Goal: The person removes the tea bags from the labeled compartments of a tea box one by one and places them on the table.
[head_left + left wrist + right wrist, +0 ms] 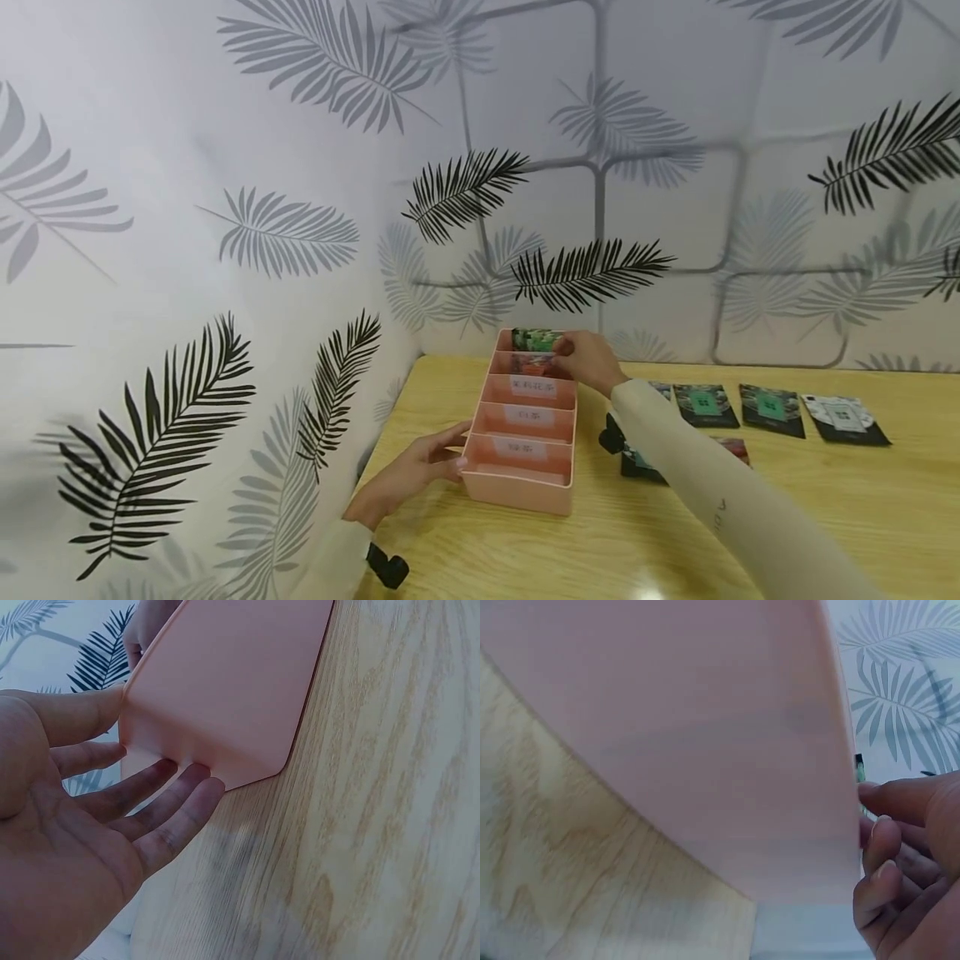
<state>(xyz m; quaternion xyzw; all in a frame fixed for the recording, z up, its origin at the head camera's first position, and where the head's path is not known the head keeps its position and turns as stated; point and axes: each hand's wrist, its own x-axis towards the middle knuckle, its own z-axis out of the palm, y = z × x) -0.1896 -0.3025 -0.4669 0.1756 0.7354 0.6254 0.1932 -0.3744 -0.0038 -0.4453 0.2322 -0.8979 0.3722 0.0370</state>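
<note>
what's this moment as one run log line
left hand: touching pink divided box | right hand: at red packet and green packet in box's far end, grip unclear | wooden table: more packets

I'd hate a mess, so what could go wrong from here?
The right sleeve, passing over packets on the table, might sweep some aside. The right hand, at the red packet in the pink organizer, could bend it or catch the green packet behind. The left hand, touching the organizer, might shift it.

Cream sleeves [720,479], the right bearing small dark marks [720,514], end beside black wrist cameras [388,568].
</note>
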